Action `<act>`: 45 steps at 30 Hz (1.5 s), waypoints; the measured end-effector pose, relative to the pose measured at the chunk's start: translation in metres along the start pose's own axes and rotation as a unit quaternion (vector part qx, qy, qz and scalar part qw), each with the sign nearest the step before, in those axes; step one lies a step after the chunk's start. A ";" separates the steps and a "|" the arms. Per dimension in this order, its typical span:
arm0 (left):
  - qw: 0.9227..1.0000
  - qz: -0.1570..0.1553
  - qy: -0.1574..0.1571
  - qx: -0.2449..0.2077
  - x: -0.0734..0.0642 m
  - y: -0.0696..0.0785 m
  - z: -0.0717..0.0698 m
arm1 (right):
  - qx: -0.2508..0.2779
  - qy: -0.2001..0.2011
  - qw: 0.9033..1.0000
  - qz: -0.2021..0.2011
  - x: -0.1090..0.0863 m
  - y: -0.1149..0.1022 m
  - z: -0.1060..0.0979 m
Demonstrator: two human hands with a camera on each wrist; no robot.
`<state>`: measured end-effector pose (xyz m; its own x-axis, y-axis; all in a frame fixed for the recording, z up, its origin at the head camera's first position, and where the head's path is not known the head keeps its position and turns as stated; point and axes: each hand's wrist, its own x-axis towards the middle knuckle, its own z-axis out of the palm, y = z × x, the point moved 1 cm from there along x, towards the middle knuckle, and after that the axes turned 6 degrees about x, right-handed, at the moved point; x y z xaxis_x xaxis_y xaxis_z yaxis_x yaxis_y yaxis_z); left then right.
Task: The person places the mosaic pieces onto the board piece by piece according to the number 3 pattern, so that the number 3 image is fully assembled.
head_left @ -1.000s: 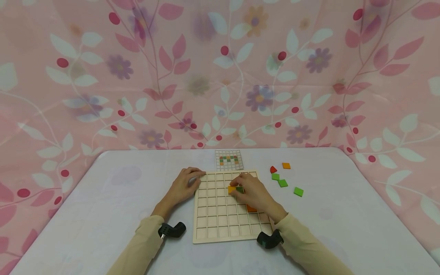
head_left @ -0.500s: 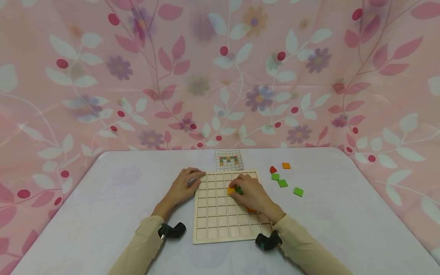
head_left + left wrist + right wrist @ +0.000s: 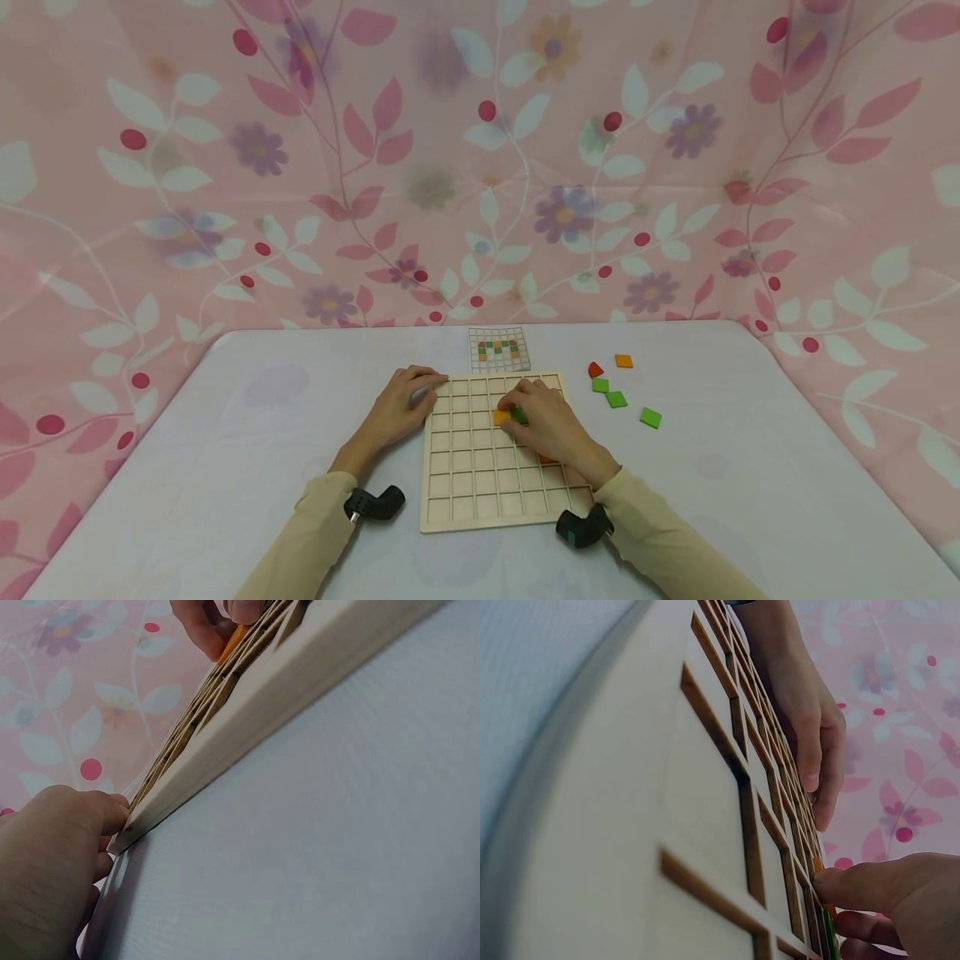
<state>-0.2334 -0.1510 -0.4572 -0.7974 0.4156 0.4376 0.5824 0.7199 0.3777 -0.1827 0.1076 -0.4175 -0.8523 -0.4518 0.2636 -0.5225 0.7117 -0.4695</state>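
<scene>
In the head view my left hand (image 3: pixel 403 406) rests at the far left corner of a wooden grid board (image 3: pixel 462 483), its fingers and thumb touching the edge. My right hand (image 3: pixel 546 417) is over the far right part of the board. Its thumb and fingers pinch an orange square tile (image 3: pixel 502 416) at the grid, also visible as an orange edge (image 3: pixel 817 865) in the right wrist view. A green tile (image 3: pixel 519 414) lies right beside it, partly under the fingers. Under the right wrist, a darker orange tile (image 3: pixel 547 458) shows in the grid.
A small pattern card (image 3: pixel 498 350) with coloured squares lies just beyond the board. To the right are several loose green tiles (image 3: pixel 617 400), a red rounded wedge tile (image 3: pixel 596 370) and another orange tile (image 3: pixel 624 361). A white cloth (image 3: pixel 285 408) covers the table.
My right hand has shifted slightly left with the orange tile, and the green tile beside it shows slightly further left too. The left hand has stayed at the board's corner.
</scene>
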 end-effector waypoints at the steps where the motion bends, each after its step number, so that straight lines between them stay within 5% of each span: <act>1: 1.000 0.001 0.000 0.000 0.000 0.000 0.000 | 0.001 0.000 1.000 0.000 0.000 0.000 0.000; 31: 1.000 -0.003 -0.003 -0.001 0.000 0.001 0.001 | 0.003 -0.008 1.000 -0.004 -0.001 0.002 0.000; 45: 1.000 -0.005 -0.005 0.000 0.000 0.000 0.001 | 0.022 -0.002 1.000 -0.009 -0.001 0.007 -0.015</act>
<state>-0.2339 -0.1502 -0.4583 -0.8044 0.4141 0.4259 0.5748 0.7235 0.3823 -0.1861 0.1209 -0.4088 -0.8424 -0.4666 0.2695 -0.5365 0.6794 -0.5007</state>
